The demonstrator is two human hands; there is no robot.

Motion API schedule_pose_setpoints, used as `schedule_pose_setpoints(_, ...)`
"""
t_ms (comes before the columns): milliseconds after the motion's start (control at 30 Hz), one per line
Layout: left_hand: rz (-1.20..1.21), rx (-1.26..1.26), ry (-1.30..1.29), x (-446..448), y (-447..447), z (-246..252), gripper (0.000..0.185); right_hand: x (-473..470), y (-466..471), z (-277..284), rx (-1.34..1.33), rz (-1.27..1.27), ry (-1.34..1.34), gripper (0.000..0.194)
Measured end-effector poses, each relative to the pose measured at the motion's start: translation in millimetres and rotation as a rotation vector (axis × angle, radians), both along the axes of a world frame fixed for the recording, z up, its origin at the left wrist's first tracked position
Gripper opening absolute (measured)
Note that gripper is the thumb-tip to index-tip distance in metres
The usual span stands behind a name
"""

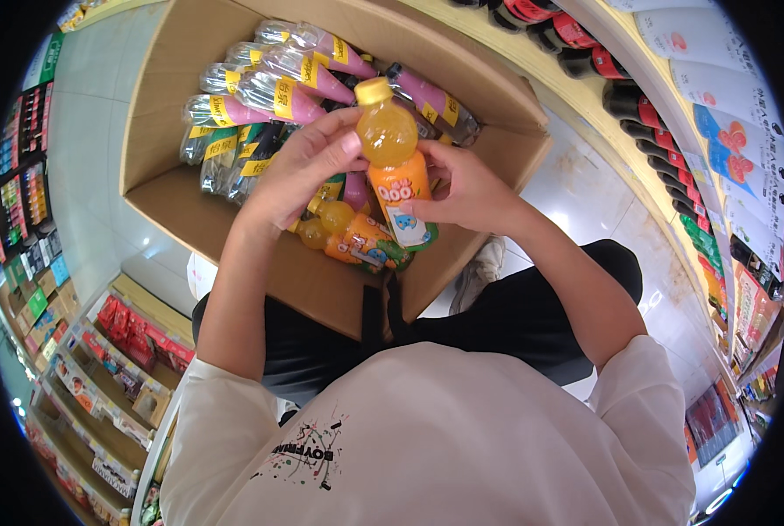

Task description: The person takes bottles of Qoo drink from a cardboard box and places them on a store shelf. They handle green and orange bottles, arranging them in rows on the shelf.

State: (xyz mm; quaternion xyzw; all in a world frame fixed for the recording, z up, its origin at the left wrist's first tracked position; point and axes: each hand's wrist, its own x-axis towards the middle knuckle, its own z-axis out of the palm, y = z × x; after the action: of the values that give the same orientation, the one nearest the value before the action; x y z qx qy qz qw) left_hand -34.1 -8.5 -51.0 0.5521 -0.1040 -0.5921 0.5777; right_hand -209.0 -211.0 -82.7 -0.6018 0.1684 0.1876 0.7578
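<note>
An orange Qoo juice bottle (pixel 398 181) with a yellow cap is held upright-leaning over an open cardboard box (pixel 313 292). My right hand (pixel 467 184) grips its lower body, thumb across the label. At the bottle's neck, the thumb and fingers of my left hand (pixel 319 158) touch its left side. Below, more Qoo bottles (pixel 352 237) lie on their sides in the box's near corner. Pink-labelled Schweppes bottles (pixel 280 92) are stacked lying down in the far part. Green- and dark-labelled bottles (pixel 224 154) lie at the left, partly hidden by my left hand.
On the right, a store shelf (pixel 583 98) carries dark bottles with red labels (pixel 612 62) and white packs (pixel 701 39). Low shelves with packaged snacks (pixel 139 329) stand at the left. My knees flank the box, and a shoe (pixel 484 269) rests on the tiled floor (pixel 93 171).
</note>
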Motion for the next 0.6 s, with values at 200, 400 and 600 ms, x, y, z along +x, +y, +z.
schedule_pose_setpoints(200, -0.042, 0.034, -0.095, -33, -19, 7, 0.096, 6, -11, 3, 0.115, -0.18, -0.008, 0.068)
schedule_pose_setpoints(400, -0.087, 0.16, -0.484, -68, -14, -19, 0.098, 11, -12, 10, 0.092, -0.253, 0.064, 0.057)
schedule_pose_setpoints(600, 0.042, 0.156, -0.576, -73, -18, -29, 0.083, 12, -13, 9, 0.058, -0.244, 0.033, 0.061)
